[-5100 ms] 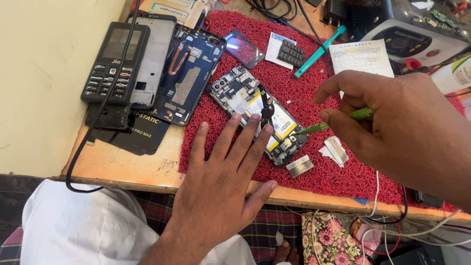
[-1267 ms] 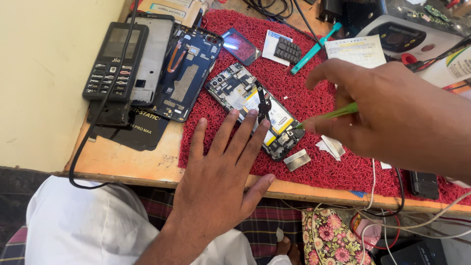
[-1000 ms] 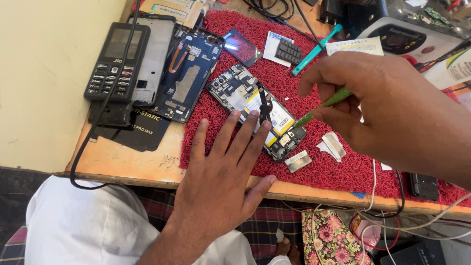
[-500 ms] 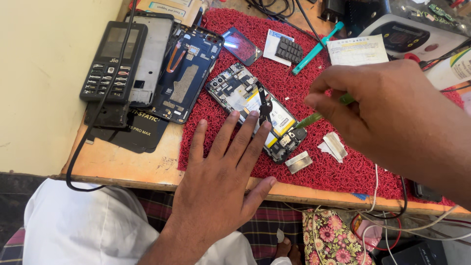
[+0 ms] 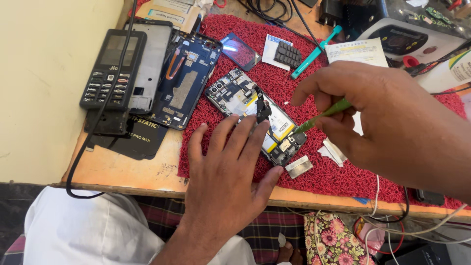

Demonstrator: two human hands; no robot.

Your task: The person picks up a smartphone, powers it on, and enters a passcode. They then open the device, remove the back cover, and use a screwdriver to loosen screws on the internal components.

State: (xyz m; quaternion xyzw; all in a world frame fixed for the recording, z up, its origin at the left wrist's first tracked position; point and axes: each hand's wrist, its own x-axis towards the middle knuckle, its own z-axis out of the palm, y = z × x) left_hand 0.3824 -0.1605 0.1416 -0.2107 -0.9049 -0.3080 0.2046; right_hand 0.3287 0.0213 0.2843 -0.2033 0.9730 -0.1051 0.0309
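Keypad phone [image 5: 112, 68] beside opened phone [image 5: 256, 115]

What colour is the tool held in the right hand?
Green. The tool in the right hand shows best in the head view.

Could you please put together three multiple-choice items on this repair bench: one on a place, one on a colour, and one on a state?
1. Where does the keypad phone lie?
A. at the mat's left, on the wooden table
B. in the middle of the mat
C. under the right hand

2. What colour is the mat under the work?
A. blue
B. red
C. grey

3. In what state is the opened phone on the mat?
A. closed up, screen facing up
B. wrapped in a bag
C. back off, circuit board bare

Key: 1 A, it rests off the mat beside other phone parts. 2 B, the looped mat is red throughout. 3 C, its board shows while the left hand steadies it and the right hand brings a green tool to it.
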